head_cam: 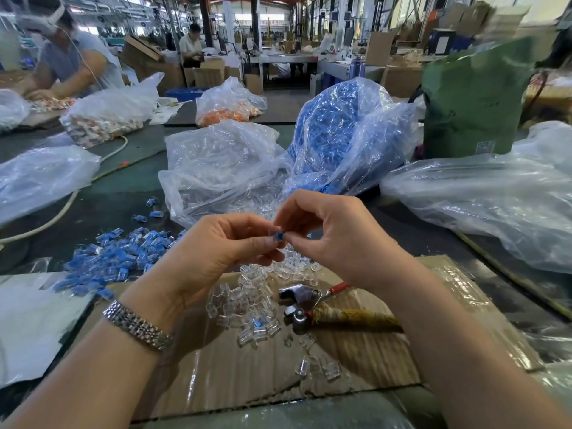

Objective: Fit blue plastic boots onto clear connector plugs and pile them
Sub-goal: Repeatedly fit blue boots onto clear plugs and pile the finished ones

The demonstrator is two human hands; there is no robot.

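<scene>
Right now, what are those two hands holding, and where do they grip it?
A small blue plastic boot, pinched between the fingertips of the left hand and right hand; the exact hold is hidden.

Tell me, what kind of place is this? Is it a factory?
Most likely a factory or assembly workshop. Big plastic bags of blue boots and clear plugs sit on a long worktable, another worker sorts parts farther along, and cardboard boxes and machines fill the hall behind.

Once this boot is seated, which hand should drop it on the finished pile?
Probably the left hand: the pile of booted plugs lies on its side, while the right hand is farther off.
</scene>
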